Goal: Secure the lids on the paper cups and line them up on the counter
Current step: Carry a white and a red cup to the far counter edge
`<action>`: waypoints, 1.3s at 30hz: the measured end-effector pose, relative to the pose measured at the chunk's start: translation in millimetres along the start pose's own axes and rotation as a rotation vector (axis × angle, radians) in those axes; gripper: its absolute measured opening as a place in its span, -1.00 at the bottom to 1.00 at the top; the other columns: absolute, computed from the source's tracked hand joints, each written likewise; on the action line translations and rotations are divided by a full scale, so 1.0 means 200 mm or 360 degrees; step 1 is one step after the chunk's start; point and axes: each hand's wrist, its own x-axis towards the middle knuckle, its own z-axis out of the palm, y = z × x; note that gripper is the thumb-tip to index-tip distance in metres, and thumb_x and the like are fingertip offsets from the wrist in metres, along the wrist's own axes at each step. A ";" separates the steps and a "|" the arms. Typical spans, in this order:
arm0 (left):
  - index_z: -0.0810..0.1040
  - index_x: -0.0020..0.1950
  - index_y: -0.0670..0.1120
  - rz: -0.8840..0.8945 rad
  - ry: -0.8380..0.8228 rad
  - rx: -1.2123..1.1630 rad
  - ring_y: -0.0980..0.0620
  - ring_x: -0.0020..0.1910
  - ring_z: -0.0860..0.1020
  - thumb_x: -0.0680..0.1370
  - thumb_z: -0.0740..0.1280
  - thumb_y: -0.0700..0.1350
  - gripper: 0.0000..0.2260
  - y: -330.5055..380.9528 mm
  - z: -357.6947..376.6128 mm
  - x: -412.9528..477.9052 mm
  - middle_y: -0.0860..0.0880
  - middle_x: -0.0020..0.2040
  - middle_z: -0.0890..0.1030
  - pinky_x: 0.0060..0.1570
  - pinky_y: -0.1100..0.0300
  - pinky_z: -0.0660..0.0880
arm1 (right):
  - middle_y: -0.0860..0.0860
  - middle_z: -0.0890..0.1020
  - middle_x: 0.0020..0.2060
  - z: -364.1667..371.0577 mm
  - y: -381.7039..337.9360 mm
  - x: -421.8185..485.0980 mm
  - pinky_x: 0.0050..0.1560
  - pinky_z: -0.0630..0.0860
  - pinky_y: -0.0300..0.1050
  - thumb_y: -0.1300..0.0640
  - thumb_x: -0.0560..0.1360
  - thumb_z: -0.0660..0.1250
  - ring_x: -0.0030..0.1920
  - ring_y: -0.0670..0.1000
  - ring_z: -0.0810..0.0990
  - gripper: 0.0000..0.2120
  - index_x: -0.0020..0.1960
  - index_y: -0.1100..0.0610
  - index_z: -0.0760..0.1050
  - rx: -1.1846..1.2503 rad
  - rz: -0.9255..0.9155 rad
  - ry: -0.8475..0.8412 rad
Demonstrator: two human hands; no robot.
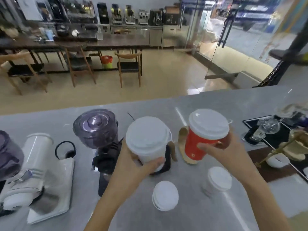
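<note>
My left hand [141,165] grips a white paper cup [147,140] with a white lid on it, held above the grey counter [191,214]. My right hand [218,147] grips a red paper cup [198,147], also topped with a white lid, raised and tilted a little to the right of the white one. Two smaller white lidded cups stand on the counter below my hands: one [165,195] near the middle front, the other [218,180] to its right.
A dark coffee grinder [96,129] stands just left of my left hand. A white machine [38,165] on a white tray fills the left side. Glassware on a black tray [266,129] and a gold stand [293,145] sit at the right. The counter's far edge runs behind.
</note>
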 end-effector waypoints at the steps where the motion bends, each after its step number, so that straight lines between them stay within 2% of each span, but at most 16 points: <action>1: 0.36 0.40 0.17 0.0050 0.0042 0.0001 0.36 0.17 0.56 0.24 0.67 -0.10 -0.18 0.05 0.08 0.10 0.31 0.20 0.60 -0.03 0.51 0.52 | -0.24 0.67 0.11 -0.07 -0.02 0.11 0.00 0.59 -0.23 -0.19 0.09 0.64 0.08 -0.18 0.67 -0.25 0.22 -0.34 0.44 -0.0007 -0.0056 0.0011; 3: 0.31 0.47 0.10 0.0121 0.0111 -0.0027 0.31 0.20 0.55 0.29 0.64 -0.09 -0.16 0.12 0.21 0.33 0.19 0.28 0.57 0.04 0.44 0.56 | -0.25 0.67 0.11 -0.19 -0.05 0.35 0.04 0.57 -0.23 -0.08 0.17 0.62 0.10 -0.21 0.65 -0.32 0.24 -0.27 0.45 0.0009 -0.0149 0.0012; 5: 0.29 0.50 0.02 0.0194 0.0174 -0.0055 0.17 0.28 0.54 0.34 0.61 -0.15 -0.19 0.16 0.30 0.56 0.05 0.35 0.54 0.19 0.22 0.58 | -0.30 0.67 0.06 -0.27 -0.06 0.58 -0.04 0.59 -0.33 0.02 0.23 0.61 0.07 -0.25 0.65 -0.37 0.20 -0.28 0.44 0.0068 -0.0195 -0.0034; 8: 0.35 0.44 0.06 0.0262 0.0196 0.0011 0.11 0.26 0.55 0.36 0.60 -0.20 -0.27 0.16 0.38 0.91 0.02 0.29 0.56 0.23 0.09 0.56 | -0.30 0.70 0.01 -0.34 0.00 0.95 -0.11 0.57 -0.42 0.19 0.28 0.62 0.03 -0.28 0.65 -0.37 0.23 -0.19 0.46 0.0114 -0.0231 -0.0125; 11: 0.36 0.43 0.02 0.0090 0.0233 0.0065 -0.05 0.28 0.53 0.34 0.60 -0.26 -0.26 0.00 0.40 1.25 -0.07 0.29 0.56 0.22 -0.17 0.55 | 0.00 0.65 0.21 -0.33 0.20 1.32 0.10 0.61 -0.14 0.27 0.28 0.64 0.22 -0.05 0.61 -0.24 0.40 0.09 0.41 0.0088 -0.0185 -0.0226; 12: 0.33 0.45 -0.02 0.0000 0.0256 0.0079 -0.12 0.30 0.51 0.33 0.59 -0.29 -0.23 -0.08 0.41 1.34 -0.12 0.31 0.54 0.24 -0.24 0.51 | 0.08 0.59 0.27 -0.31 0.28 1.43 0.18 0.59 -0.04 0.30 0.30 0.64 0.27 0.02 0.57 -0.21 0.43 0.13 0.36 0.0091 -0.0134 -0.0261; 13: 0.29 0.46 -0.05 -0.0073 0.0292 0.0085 -0.16 0.32 0.49 0.32 0.59 -0.33 -0.20 -0.16 0.41 1.42 -0.15 0.33 0.52 0.27 -0.26 0.48 | 0.09 0.56 0.28 -0.28 0.36 1.52 0.19 0.58 -0.02 0.31 0.31 0.63 0.28 0.05 0.56 -0.21 0.43 0.13 0.34 0.0106 -0.0081 -0.0290; 16: 0.21 0.44 -0.09 -0.0284 0.0434 0.0094 -0.19 0.34 0.46 0.31 0.55 -0.38 -0.18 -0.44 0.43 1.60 -0.16 0.34 0.47 0.31 -0.17 0.48 | -0.11 0.53 0.17 -0.14 0.61 1.75 -0.07 0.58 -0.27 0.30 0.32 0.62 0.16 -0.11 0.56 -0.27 0.31 -0.01 0.31 0.0156 0.0044 -0.0339; 19: 0.18 0.45 -0.04 -0.0458 0.0479 0.0118 -0.20 0.32 0.46 0.27 0.54 -0.33 -0.14 -0.68 0.40 1.74 -0.15 0.32 0.46 0.29 -0.24 0.48 | -0.16 0.47 0.16 0.06 0.84 1.95 -0.10 0.50 -0.30 0.28 0.33 0.62 0.12 -0.18 0.51 -0.20 0.35 0.02 0.19 0.0175 0.0198 -0.0440; 21: 0.19 0.45 0.00 -0.0568 0.0544 0.0108 -0.20 0.30 0.48 0.24 0.54 -0.30 -0.13 -0.80 0.36 1.83 -0.13 0.29 0.48 0.23 -0.25 0.52 | -0.15 0.46 0.16 0.19 0.99 2.05 -0.07 0.50 -0.29 0.28 0.32 0.62 0.13 -0.17 0.51 -0.19 0.36 0.03 0.18 0.0172 0.0244 -0.0472; 24: 0.24 0.39 0.05 -0.0649 0.0595 0.0156 -0.17 0.28 0.48 0.28 0.54 -0.35 -0.19 -0.95 0.31 1.95 -0.07 0.24 0.49 0.18 -0.20 0.55 | -0.05 0.46 0.19 0.36 1.20 2.16 0.15 0.49 -0.08 0.32 0.31 0.62 0.21 0.00 0.49 -0.18 0.36 0.06 0.18 0.0120 0.0305 -0.0492; 26: 0.27 0.32 0.09 -0.0627 0.0599 0.0210 -0.14 0.27 0.47 0.28 0.54 -0.38 -0.23 -1.02 0.28 2.03 -0.05 0.21 0.50 0.17 -0.08 0.55 | 0.02 0.46 0.21 0.44 1.31 2.21 0.26 0.48 0.06 0.31 0.30 0.63 0.25 0.08 0.48 -0.18 0.33 0.08 0.18 0.0073 0.0315 -0.0499; 29: 0.29 0.39 -0.03 -0.0590 0.0600 0.0273 -0.13 0.27 0.48 0.28 0.52 -0.42 -0.22 -1.09 0.25 2.12 -0.09 0.25 0.51 0.13 0.04 0.50 | 0.06 0.47 0.23 0.52 1.44 2.26 0.31 0.46 0.15 0.31 0.27 0.64 0.28 0.12 0.47 -0.12 0.41 0.17 0.18 0.0043 0.0353 -0.0464; 33: 0.34 0.41 -0.14 -0.0623 0.0535 0.0251 -0.15 0.25 0.50 0.27 0.50 -0.47 -0.23 -1.18 0.25 2.18 -0.17 0.26 0.54 0.15 -0.07 0.57 | -0.05 0.51 0.11 0.60 1.53 2.30 0.12 0.48 -0.15 0.41 0.26 0.61 0.21 0.07 0.48 -0.18 0.34 0.12 0.21 0.0076 0.0325 -0.0422; 37: 0.51 0.24 -0.26 -0.0605 0.0447 0.0332 -0.07 0.05 0.54 0.26 0.48 -0.51 -0.44 -1.24 0.27 2.19 -0.23 0.07 0.61 0.00 0.12 0.53 | 0.06 0.46 0.23 0.63 1.56 2.32 0.18 0.44 -0.14 0.38 0.28 0.61 0.25 0.06 0.47 -0.16 0.36 0.13 0.17 0.0048 0.0303 -0.0508; 39: 0.52 0.24 -0.26 -0.0576 0.0444 0.0282 -0.11 0.08 0.56 0.27 0.47 -0.54 -0.44 -1.26 0.26 2.19 -0.23 0.08 0.62 0.03 0.11 0.55 | 0.05 0.45 0.23 0.63 1.56 2.32 0.12 0.44 -0.23 0.37 0.28 0.62 0.26 0.05 0.46 -0.16 0.35 0.10 0.16 0.0024 0.0287 -0.0521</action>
